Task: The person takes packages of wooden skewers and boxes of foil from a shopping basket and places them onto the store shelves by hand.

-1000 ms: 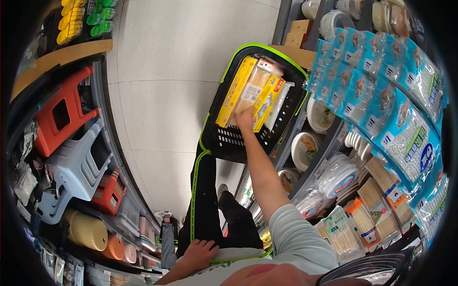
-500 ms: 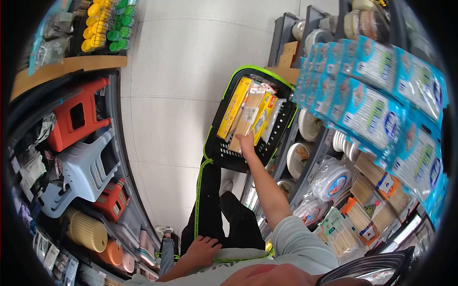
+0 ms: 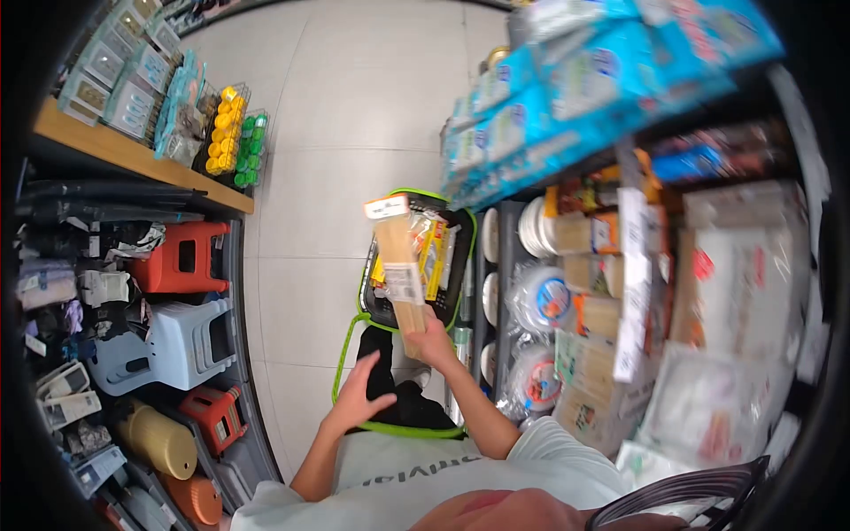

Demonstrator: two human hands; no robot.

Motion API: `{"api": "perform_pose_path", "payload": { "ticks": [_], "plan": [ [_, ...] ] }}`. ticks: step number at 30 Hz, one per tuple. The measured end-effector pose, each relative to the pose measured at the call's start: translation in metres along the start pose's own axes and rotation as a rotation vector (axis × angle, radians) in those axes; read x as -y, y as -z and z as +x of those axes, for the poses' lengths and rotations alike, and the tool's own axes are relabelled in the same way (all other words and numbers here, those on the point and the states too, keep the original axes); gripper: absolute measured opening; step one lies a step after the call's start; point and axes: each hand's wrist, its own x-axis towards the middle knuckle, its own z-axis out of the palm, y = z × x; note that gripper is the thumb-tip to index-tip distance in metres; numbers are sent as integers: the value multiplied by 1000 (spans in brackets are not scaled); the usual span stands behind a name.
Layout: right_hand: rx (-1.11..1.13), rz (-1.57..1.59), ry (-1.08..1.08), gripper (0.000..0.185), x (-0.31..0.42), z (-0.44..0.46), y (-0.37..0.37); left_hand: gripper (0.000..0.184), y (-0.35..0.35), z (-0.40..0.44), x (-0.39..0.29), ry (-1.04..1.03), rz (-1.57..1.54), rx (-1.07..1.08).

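My right hand (image 3: 431, 342) grips the lower end of a long pack of thin wooden sticks (image 3: 409, 310), which has a white label and an orange-and-white header. The pack stands up over the near side of a black shopping basket (image 3: 382, 312) with a bright green rim. Inside the basket, beneath the pack, lie a yellow box (image 3: 434, 257) and other packaged goods, partly hidden. My left hand (image 3: 361, 396) is raised to the left of the pack, fingers spread and holding nothing. A green basket handle (image 3: 339, 372) loops toward my body, below my hands.
On the left, shelves hold a red stool (image 3: 183, 257), a pale blue stool (image 3: 186, 345) and a tan bin (image 3: 158, 438). To the right are hanging blue packets (image 3: 584, 88), wrapped plates (image 3: 542, 299) and more stick packs. Grey tiled floor (image 3: 305, 221) runs between.
My right hand has lifted the stick pack up out of the basket toward me. My left hand has risen from my waist and opened. The view has shifted, bringing more right-hand shelving in.
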Motion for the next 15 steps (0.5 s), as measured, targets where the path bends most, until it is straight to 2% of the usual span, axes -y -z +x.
{"api": "perform_pose_path", "payload": {
  "ticks": [2, 4, 5, 6, 8, 10, 12, 14, 15],
  "plan": [
    [-33, -49, 103, 47, 60, -54, 8, 100, -21, -9, -42, -1, -364, -53],
    [-92, -404, 381, 51, 110, -109, 12, 101, -50, -22, -86, -148, -553, -89],
    [-143, -419, 410, 55, 120, -133, 7, 100, -65, -26, -95, -260, -584, -76],
    [-191, -433, 433, 58, 127, -158, 1, 88, -77, -31, -99, -348, -373, -166],
    [-226, -521, 403, 65, 153, -200, 8, 64, -85, -45, -135, -254, -765, -83],
    [-301, -473, 549, 71, 157, -226, 20, 45, -78, -58, -175, -145, -949, -37],
    [-240, -516, 594, 80, 181, -246, 50, 38, -72, -66, -193, -163, -941, 25],
    [-293, -282, 599, 78, 194, -256, 73, 40, -73, -63, -197, -140, -1024, 68],
    [-382, -229, 527, 77, 198, -257, 80, 40, -68, -63, -206, -139, -1014, 70]
  ]
}}
